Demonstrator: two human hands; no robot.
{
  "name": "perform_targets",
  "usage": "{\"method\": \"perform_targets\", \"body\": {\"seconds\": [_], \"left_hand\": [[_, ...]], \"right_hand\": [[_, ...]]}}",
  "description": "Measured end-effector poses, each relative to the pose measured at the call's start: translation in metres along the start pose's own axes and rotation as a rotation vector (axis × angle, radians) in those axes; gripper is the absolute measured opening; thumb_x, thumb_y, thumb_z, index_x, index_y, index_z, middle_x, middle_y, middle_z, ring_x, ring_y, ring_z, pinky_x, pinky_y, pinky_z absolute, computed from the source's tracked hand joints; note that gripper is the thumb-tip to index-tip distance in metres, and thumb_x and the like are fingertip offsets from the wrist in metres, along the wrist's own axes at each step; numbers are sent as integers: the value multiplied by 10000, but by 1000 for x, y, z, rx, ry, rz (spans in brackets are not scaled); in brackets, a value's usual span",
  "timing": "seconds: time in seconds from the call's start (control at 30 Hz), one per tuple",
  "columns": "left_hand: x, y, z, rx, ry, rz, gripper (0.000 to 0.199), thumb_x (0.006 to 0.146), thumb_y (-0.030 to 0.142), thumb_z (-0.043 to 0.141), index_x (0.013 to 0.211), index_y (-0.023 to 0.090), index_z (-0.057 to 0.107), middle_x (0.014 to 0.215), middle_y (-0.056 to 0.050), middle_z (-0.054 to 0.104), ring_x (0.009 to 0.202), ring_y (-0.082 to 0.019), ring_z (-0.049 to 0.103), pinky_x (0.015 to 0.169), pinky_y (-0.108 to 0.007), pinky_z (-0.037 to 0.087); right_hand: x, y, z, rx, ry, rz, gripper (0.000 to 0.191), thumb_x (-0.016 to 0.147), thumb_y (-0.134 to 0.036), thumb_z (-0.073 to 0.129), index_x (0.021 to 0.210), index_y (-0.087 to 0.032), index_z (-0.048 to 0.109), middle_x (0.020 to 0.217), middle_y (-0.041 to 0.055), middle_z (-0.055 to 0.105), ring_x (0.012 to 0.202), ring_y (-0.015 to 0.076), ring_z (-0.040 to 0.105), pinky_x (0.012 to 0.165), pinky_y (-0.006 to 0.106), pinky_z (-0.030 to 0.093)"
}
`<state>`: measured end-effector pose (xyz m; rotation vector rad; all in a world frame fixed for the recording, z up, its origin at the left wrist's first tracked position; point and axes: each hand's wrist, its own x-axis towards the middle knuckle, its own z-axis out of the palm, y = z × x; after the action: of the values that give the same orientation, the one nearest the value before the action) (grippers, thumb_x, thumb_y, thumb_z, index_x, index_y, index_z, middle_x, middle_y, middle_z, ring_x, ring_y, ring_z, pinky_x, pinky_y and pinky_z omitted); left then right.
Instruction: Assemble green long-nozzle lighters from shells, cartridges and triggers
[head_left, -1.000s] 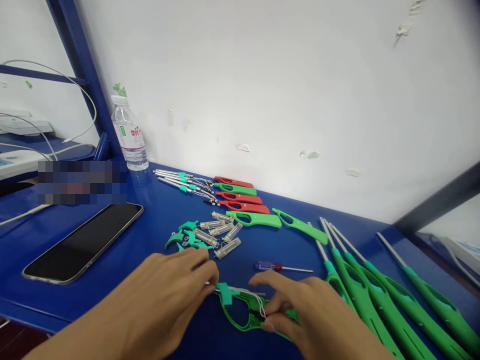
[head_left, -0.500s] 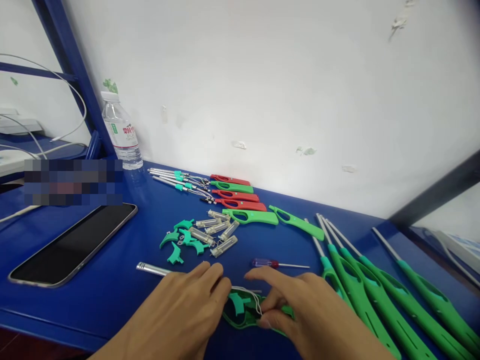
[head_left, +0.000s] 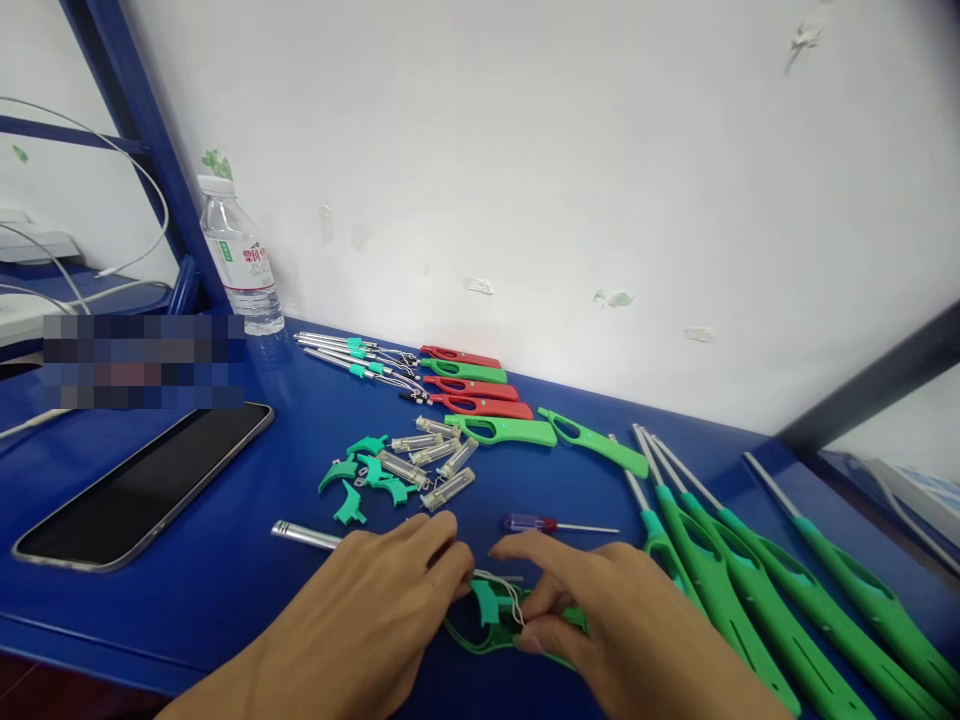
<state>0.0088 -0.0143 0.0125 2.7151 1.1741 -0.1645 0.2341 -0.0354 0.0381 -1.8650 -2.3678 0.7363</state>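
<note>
A green lighter shell half point(head_left: 480, 642) lies at the table's near edge, its inside facing up. Over its handle opening sits a teal trigger point(head_left: 489, 603), with white wires point(head_left: 504, 578) looping past it. My left hand point(head_left: 397, 590) is at the shell's left end, its fingers bent and closed on the trigger's upper left side. From under that hand a silver metal tube point(head_left: 306, 536) sticks out to the left. My right hand point(head_left: 577, 600) pinches the shell near the wires with thumb and fingers. Parts of the shell are hidden by both hands.
Beyond the hands lie a screwdriver point(head_left: 531, 523), clear fuel tanks point(head_left: 448, 490), teal triggers point(head_left: 350, 503) and red and green shells point(head_left: 502, 431). Several green lighters point(head_left: 757, 560) are at the right. A phone point(head_left: 150, 485) and a bottle point(head_left: 244, 260) are at the left.
My left hand has shifted slightly right, and the teal trigger has moved a little right toward the wires. My right hand has stayed nearly in place.
</note>
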Motion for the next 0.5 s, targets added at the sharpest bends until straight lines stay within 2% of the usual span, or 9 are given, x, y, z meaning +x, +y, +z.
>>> {"method": "perform_targets", "body": {"seconds": [0.13,0.3,0.4,0.5], "left_hand": [[0,0,0,27,-25,14,556,900,-90,503,1315,234,681,1316,-124,721,1193,-366,747,838,-507,682],[0,4,-5,-1,-8,16,475,947,-76,488,1245,227,699,1201,-94,733,1085,-324,758,830,-484,673],[2,3,-1,-27,57,29,482,930,-84,524,1241,241,695,1216,-80,725,1093,-308,760,817,-446,664],[4,-3,10,-12,182,62,480,906,-89,539,1204,255,692,1184,-68,716,981,-283,768,679,-358,609]], "right_hand": [[0,-1,-1,7,0,5,533,917,-73,776,1340,-397,761,1014,-81,892,1076,328,836,880,379,591],[-1,3,3,-14,-7,-15,566,900,-48,772,1353,-388,754,1040,-69,891,1051,327,842,864,384,592],[1,5,5,-2,4,-42,562,900,-45,774,1348,-384,755,1024,-63,891,1029,314,846,851,372,589],[2,6,7,31,21,-67,553,881,-30,790,1320,-366,759,1015,-55,887,1019,296,845,862,360,585]]}}
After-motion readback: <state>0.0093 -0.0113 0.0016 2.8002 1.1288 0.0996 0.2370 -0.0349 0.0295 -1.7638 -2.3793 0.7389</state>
